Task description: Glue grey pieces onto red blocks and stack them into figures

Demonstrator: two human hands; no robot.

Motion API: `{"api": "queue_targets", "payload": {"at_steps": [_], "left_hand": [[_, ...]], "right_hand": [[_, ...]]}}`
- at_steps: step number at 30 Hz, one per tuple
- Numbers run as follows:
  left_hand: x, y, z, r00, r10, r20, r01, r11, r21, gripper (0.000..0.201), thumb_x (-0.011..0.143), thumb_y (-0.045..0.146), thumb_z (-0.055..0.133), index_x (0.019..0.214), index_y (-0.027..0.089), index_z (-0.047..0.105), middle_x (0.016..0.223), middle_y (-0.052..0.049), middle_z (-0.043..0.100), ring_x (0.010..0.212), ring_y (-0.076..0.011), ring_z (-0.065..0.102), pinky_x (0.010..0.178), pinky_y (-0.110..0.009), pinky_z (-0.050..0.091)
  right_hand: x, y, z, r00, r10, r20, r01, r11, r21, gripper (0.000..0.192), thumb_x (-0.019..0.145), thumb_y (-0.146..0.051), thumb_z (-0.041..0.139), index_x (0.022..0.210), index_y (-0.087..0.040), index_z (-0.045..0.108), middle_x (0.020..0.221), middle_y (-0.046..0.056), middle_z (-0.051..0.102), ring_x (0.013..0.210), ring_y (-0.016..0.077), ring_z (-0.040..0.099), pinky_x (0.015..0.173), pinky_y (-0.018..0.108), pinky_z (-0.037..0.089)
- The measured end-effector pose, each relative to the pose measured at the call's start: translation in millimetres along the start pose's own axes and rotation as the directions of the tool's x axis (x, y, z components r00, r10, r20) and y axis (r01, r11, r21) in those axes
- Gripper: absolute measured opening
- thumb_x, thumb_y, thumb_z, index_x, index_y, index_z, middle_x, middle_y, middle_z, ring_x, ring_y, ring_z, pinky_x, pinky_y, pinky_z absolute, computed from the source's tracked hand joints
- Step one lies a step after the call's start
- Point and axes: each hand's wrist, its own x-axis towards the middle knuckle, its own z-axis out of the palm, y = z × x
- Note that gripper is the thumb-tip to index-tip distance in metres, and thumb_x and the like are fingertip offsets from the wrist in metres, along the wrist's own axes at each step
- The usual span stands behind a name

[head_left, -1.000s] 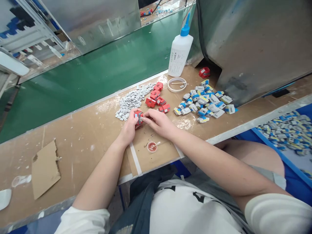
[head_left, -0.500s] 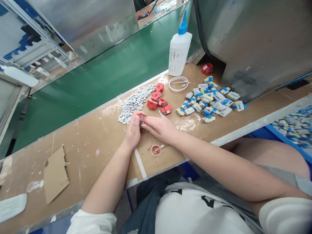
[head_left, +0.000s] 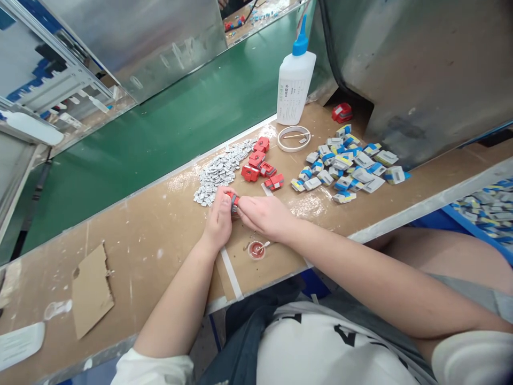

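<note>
Head view: brown bench [head_left: 152, 230] is the largest thing I log. Green strip [head_left: 160, 123] runs along its far edge, behind and left of my landmark, the white bottle [head_left: 295, 88]. Block pile [head_left: 352, 166], grey, blue and yellow: front-right of bottle. Right hand [head_left: 266, 216], in front of bottle: fingers bent together against the red piece [head_left: 232, 198]; gripping or merely pressing, I cannot tell. Left hand [head_left: 219, 216], front-left: fingers curled closed around the same piece. Pale tags [head_left: 218, 171], heaped left of bottle. White ring [head_left: 294, 149] lies just before it; cup [head_left: 251, 257], well in front. Red piece: front-left of bottle, partly hidden between both hands.
</note>
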Motion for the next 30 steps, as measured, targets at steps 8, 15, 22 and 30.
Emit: {"api": "queue_targets", "payload": {"at_steps": [8,15,22,30], "left_hand": [[0.2,5.0,4.5,1.000,-0.012,-0.016,0.012,1.000,-0.022,0.054,0.112,0.069,0.031,0.105,0.022,0.057,0.088,0.000,0.059,0.078,-0.0159,0.055,0.076,-0.032,0.045],[-2.1,6.5,10.1,0.998,-0.018,-0.054,0.014,0.998,-0.067,0.053,0.112,0.069,0.032,0.106,0.022,0.057,0.088,0.000,0.056,0.078,-0.0163,0.053,0.077,-0.032,0.046],[-2.6,8.0,10.9,0.995,-0.075,-0.070,0.072,0.997,-0.031,0.058,0.109,0.075,0.031,0.105,0.023,0.056,0.092,-0.001,0.057,0.083,-0.0173,0.055,0.082,-0.033,0.045],[11.3,4.4,4.3,0.948,-0.313,0.066,0.319,0.916,-0.243,0.039,0.110,0.061,0.043,0.112,0.025,0.058,0.090,0.000,0.056,0.074,-0.0147,0.056,0.069,-0.026,0.049]], "right_hand": [[-1.8,3.8,5.3,0.999,0.026,-0.026,-0.018,0.965,0.262,0.018,0.111,-0.024,0.041,0.101,-0.022,0.055,0.096,0.006,0.072,0.083,0.0206,0.062,0.073,0.032,0.036],[-1.0,6.7,5.9,0.999,0.039,-0.036,-0.024,0.938,0.345,0.020,0.111,-0.027,0.039,0.098,-0.024,0.053,0.095,0.005,0.069,0.084,0.0212,0.060,0.075,0.032,0.036],[0.6,5.5,6.8,0.996,0.085,-0.008,-0.076,0.931,0.358,0.019,0.109,-0.029,0.039,0.096,-0.024,0.051,0.093,0.005,0.067,0.085,0.0222,0.059,0.073,0.032,0.035],[9.2,14.6,7.6,0.986,0.162,-0.031,-0.123,0.845,0.521,0.030,0.114,-0.039,0.036,0.090,-0.025,0.049,0.086,0.001,0.063,0.079,0.0192,0.058,0.075,0.031,0.040]]}}
